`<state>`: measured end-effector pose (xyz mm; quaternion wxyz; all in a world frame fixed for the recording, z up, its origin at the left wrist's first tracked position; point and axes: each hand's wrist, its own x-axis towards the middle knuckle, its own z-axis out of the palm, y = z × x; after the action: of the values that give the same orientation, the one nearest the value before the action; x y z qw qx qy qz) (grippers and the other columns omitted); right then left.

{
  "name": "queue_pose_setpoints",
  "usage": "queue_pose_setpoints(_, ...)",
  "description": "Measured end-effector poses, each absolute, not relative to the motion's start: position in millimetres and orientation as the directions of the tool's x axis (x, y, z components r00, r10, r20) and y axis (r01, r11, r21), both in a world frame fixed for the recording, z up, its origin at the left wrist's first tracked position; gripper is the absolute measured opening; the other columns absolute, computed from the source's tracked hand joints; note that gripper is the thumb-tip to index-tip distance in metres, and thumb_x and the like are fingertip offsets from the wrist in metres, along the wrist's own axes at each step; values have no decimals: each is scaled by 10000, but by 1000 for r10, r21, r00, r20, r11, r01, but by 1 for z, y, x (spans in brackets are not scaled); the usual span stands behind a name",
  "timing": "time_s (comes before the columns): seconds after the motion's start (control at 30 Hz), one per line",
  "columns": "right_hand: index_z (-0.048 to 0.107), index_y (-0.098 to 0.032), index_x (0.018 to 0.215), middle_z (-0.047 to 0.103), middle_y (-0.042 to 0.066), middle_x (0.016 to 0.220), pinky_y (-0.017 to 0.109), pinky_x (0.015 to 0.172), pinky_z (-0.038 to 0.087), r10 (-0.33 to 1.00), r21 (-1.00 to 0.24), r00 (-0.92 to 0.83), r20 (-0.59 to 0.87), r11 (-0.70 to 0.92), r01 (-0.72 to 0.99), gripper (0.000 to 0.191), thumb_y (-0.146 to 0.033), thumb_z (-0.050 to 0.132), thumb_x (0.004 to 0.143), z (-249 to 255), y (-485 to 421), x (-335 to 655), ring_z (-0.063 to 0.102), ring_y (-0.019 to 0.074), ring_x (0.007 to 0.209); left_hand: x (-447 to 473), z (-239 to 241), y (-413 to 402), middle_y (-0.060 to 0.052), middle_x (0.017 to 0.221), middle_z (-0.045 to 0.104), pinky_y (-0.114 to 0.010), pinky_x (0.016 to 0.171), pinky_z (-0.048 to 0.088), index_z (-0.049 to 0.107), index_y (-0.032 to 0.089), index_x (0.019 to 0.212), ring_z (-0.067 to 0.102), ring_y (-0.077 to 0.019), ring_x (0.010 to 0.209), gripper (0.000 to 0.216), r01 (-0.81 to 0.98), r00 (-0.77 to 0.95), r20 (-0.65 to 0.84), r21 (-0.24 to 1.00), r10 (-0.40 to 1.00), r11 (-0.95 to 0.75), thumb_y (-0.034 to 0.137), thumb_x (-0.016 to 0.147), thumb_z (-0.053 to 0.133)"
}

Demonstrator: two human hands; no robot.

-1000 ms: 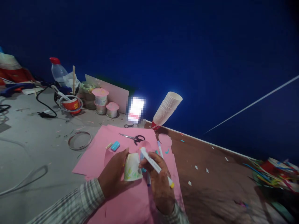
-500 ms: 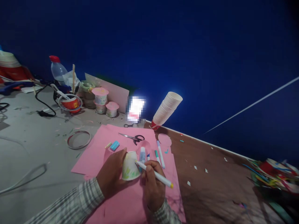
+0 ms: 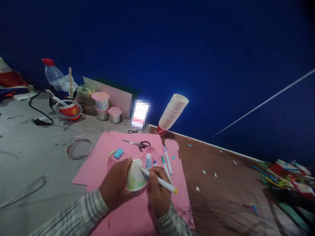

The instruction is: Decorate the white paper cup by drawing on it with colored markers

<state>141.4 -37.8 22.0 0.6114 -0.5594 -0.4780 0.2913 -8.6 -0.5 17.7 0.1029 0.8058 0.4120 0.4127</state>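
My left hand (image 3: 115, 182) is closed around the side of a white paper cup (image 3: 136, 178), held upside down with its wide rim toward me. Green and yellow marks run along the cup near that rim. In my right hand (image 3: 159, 191) is a white marker with a yellow end (image 3: 163, 184), its tip at the cup's upper right side. Pink paper sheets (image 3: 128, 219) lie beneath both hands. Just beyond the cup are a glue stick (image 3: 148, 160), partly hidden, a blue eraser (image 3: 118, 153) and black-handled scissors (image 3: 140, 144). More markers (image 3: 167, 160) lie to the right.
A leaning stack of paper cups (image 3: 173, 111) stands by the blue wall. Pink-topped cup pieces (image 3: 101, 100), a red cup (image 3: 71, 110) and a bottle (image 3: 52, 75) are back left. A tape roll (image 3: 79, 148) lies left. Cluttered craft scraps (image 3: 285, 173) sit far right.
The view has shifted slightly, so most things sit a little further left. Both hands keep their hold, and the marker tip has moved slightly on the cup's surface.
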Motion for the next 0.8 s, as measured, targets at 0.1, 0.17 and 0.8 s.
queue_pose_setpoints(0.1, 631, -208, 656, 564, -30, 518, 228, 408, 396, 903, -970, 362, 230, 185, 154, 138, -252, 551, 759, 21, -38, 142, 502, 182, 441, -9, 17, -1, -71, 839, 617, -406, 574, 521, 412, 222, 1104, 603, -281, 694, 747, 579, 313, 592, 501, 743, -644, 516, 483, 704)
queue_pose_setpoints(0.17, 631, -205, 650, 566, -30, 517, 227, 408, 389, 913, -974, 345, 219, 183, 134, 143, -252, 554, 761, 19, -38, 143, 488, 174, 432, -9, 18, -1, -71, 826, 617, -397, 559, 521, 398, 211, 1117, 601, -271, 671, 774, 574, 316, 595, 500, 739, -648, 521, 478, 706)
queue_pose_setpoints(0.8, 618, -200, 630, 487, -61, 453, 218, 375, 365, 924, -984, 337, 179, 165, 71, 154, -257, 561, 761, 17, -35, 145, 418, 142, 365, -7, 22, 0, -16, 697, 584, -380, 498, 482, 484, 237, 944, 579, -256, 593, 645, 567, 299, 520, 578, 800, -587, 500, 412, 738)
